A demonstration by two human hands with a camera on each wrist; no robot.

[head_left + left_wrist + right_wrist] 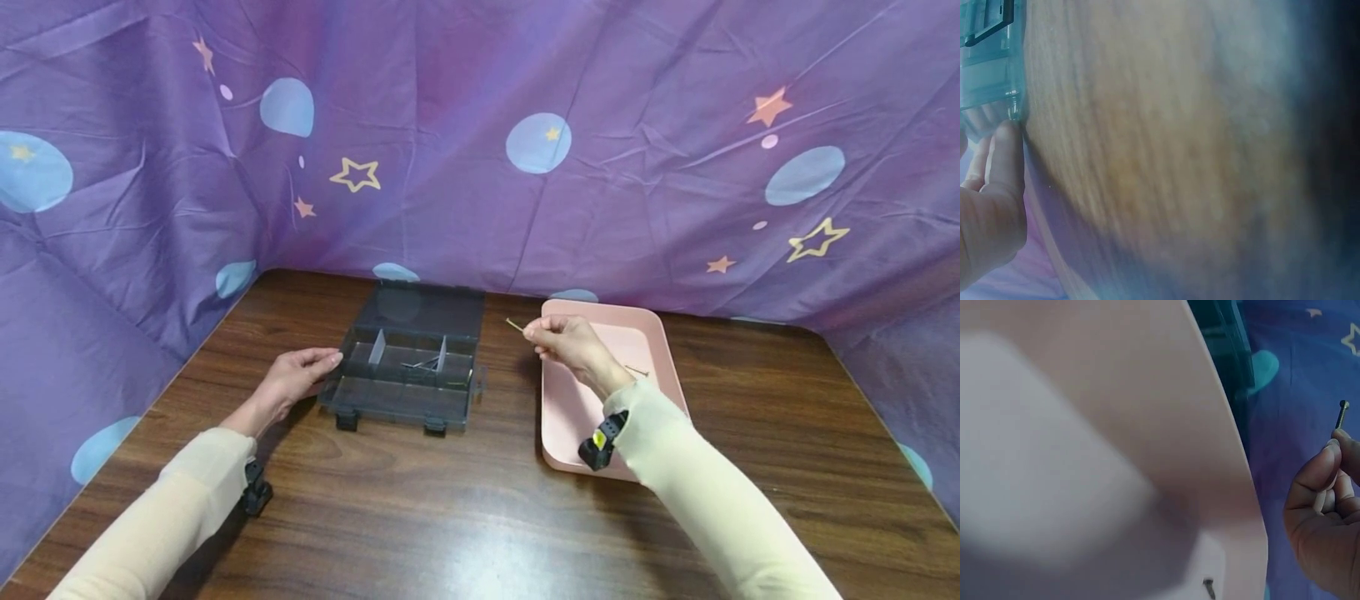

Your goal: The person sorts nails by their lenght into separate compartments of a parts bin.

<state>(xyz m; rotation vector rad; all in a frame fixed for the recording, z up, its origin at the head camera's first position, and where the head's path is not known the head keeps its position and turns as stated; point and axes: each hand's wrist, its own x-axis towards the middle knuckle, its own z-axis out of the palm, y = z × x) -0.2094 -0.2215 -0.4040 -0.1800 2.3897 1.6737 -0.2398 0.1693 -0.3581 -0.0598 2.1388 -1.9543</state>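
My right hand [573, 346] pinches a brass-coloured screw [1342, 415] between thumb and fingertips, its head end sticking out. That hand is above the left side of a pink tray [555, 433]. Inside the tray lies a dark screw [1209, 588]. To the left stands a dark see-through compartment box [405, 408], its lid [427, 310] folded back. Several thin metal pieces [423, 364] lie in its middle compartment, and a yellowish piece [459, 383] lies toward the right. With fingers nearly straight, my left hand [292, 383] touches the box's left side.
Two pale dividers [377, 347] split the box's back row. Black latches [347, 420] stick out at its front. Bare wooden tabletop [495, 492] runs between box and tray and toward me. A purple patterned cloth [465, 192] hangs behind the table and along its sides.
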